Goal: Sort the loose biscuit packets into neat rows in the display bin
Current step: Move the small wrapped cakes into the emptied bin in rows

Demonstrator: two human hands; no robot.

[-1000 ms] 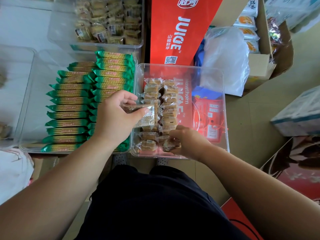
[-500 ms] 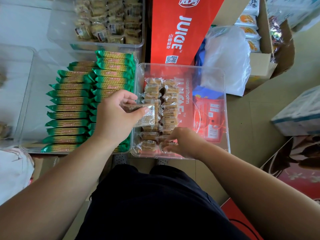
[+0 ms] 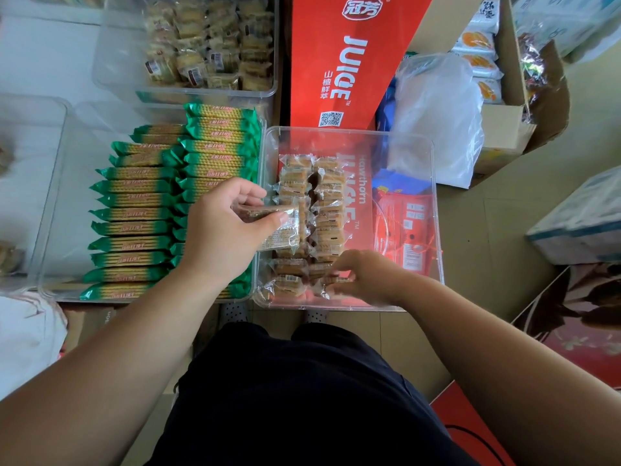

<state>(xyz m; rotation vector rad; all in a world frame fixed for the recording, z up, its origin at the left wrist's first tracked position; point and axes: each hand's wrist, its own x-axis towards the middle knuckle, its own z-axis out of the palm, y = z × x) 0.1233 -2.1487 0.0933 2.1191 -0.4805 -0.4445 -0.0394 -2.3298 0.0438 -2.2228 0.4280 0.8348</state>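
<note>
A clear plastic display bin sits in front of me with two rows of small clear-wrapped biscuit packets along its left side. My left hand hovers over the bin's left rim, shut on a small stack of the same packets. My right hand is low at the bin's near edge, fingertips pinching a packet at the near end of the right row. The right half of the bin holds no packets.
Left of the bin is another clear bin with green-wrapped biscuit packs in rows. A further bin of biscuits lies at the back. A red juice carton, a plastic bag and a cardboard box stand behind and right.
My right hand has shifted slightly up and left along the bin's near edge, setting a packet into the right row. The left hand has kept still with its stack.
</note>
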